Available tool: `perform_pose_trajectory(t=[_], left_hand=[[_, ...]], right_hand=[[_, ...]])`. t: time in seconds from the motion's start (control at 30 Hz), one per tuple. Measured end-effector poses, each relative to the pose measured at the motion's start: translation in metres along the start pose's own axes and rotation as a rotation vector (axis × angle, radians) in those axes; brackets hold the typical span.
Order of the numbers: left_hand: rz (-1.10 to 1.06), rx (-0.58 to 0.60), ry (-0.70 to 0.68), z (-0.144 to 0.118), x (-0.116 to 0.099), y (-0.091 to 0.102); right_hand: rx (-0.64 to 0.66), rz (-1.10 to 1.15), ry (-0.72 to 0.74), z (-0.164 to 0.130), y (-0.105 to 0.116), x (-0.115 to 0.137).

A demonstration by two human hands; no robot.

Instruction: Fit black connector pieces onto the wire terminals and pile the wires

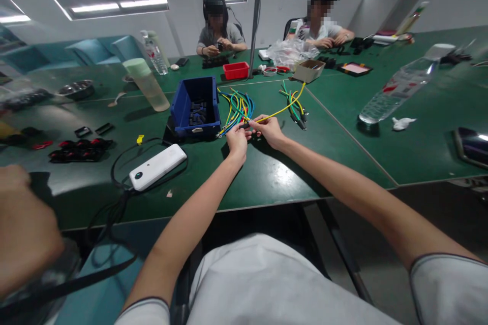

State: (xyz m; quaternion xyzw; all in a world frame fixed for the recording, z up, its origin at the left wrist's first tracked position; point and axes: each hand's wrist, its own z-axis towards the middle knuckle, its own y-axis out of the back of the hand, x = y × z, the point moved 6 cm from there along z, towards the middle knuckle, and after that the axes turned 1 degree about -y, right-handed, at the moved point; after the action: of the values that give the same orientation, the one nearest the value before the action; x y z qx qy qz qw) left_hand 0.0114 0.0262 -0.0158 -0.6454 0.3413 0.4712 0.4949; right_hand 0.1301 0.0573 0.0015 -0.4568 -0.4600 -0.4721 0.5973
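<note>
Over the green table, my left hand (238,141) pinches a small black piece (245,125); its exact kind is too small to make out. Close beside it, my right hand (270,131) has its fingers closed on a yellow wire (284,109), which stretches up to the right. Just behind my hands lies a bundle of yellow, green and blue wires (238,104) with metal end lugs. Farther right rests a smaller group of wires (293,104) with black ends. Left of the bundle stands a blue bin (195,131) holding small black parts (198,111).
A white power bank (158,167) with a black cable lies at front left. Bottles stand on both sides, one greenish (147,86), one clear (400,86). A red tray (236,70) and cardboard box (308,70) sit behind. Two people work across the table; another person's hand (26,233) blurs at left.
</note>
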Motion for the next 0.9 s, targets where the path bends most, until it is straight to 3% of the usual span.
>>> perform_pose_trajectory(t=[0.1, 0.23, 0.53, 0.9], left_hand=[[0.047, 0.007, -0.091, 0.006, -0.001, 0.0], [0.068, 0.117, -0.13, 0.011, -0.003, 0.003], [-0.02, 0.445, 0.018, 0.011, -0.005, -0.001], [-0.035, 0.512, 0.15, 0.007, -0.009, 0.0]], right_hand=[[0.021, 0.041, -0.02, 0.002, 0.0, -0.003], [0.026, 0.071, -0.007, 0.003, 0.003, -0.003], [0.042, 0.111, -0.05, 0.001, 0.014, -0.004], [0.066, 0.075, -0.053, 0.001, 0.013, 0.0]])
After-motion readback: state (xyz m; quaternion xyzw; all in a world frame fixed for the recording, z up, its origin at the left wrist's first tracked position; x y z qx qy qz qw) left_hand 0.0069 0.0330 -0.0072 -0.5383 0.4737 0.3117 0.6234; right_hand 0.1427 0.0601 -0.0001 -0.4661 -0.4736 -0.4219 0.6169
